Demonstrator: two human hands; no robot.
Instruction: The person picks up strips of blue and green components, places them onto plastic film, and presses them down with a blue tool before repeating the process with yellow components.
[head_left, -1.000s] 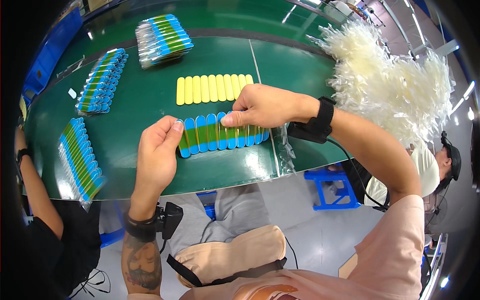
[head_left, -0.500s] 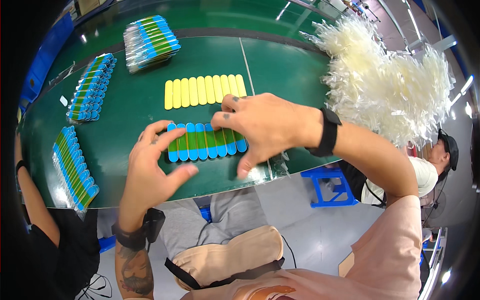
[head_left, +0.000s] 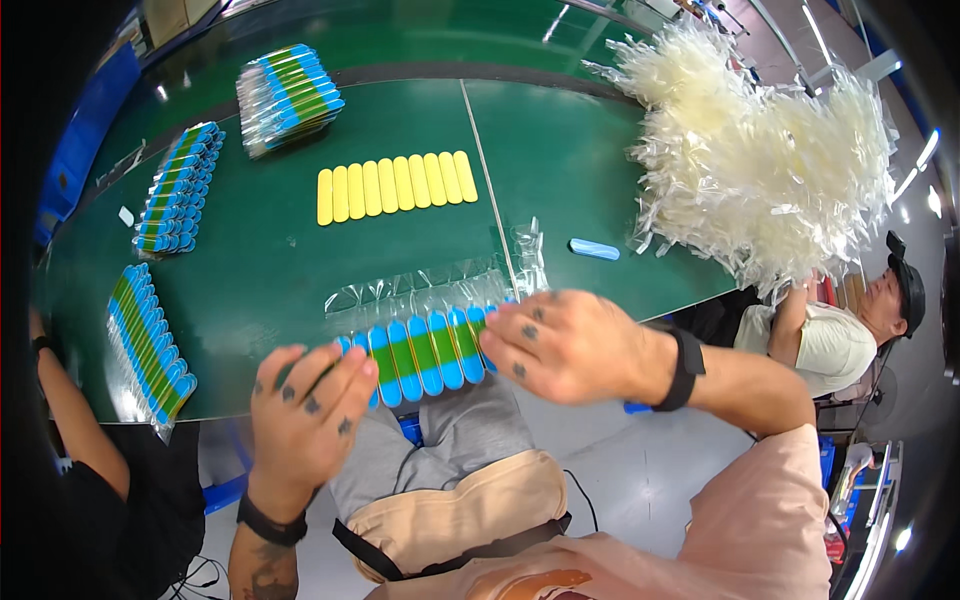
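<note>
A row of blue-and-green nail files in clear plastic sleeves spans the gap between my hands at the table's front edge. My left hand grips its left end with the fingers curled over. At the other end, the fingers of my right hand are pinched on the row. Clear sleeve film stretches out beyond the row's far side. Farther back on the green table lies a side-by-side row of yellow nail files. One loose blue nail file rests beyond my right hand.
Stacked sleeved rows stand at the back and left; another sleeved row sits near the left front edge. A big heap of clear plastic sleeves fills the right side. Another person is at the right, and a co-worker's arm at the left.
The blue-and-green row has come from the tabletop toward me to the front edge. Both hands, loosely over it before, now grip its ends. The loose blue nail file has come into sight.
</note>
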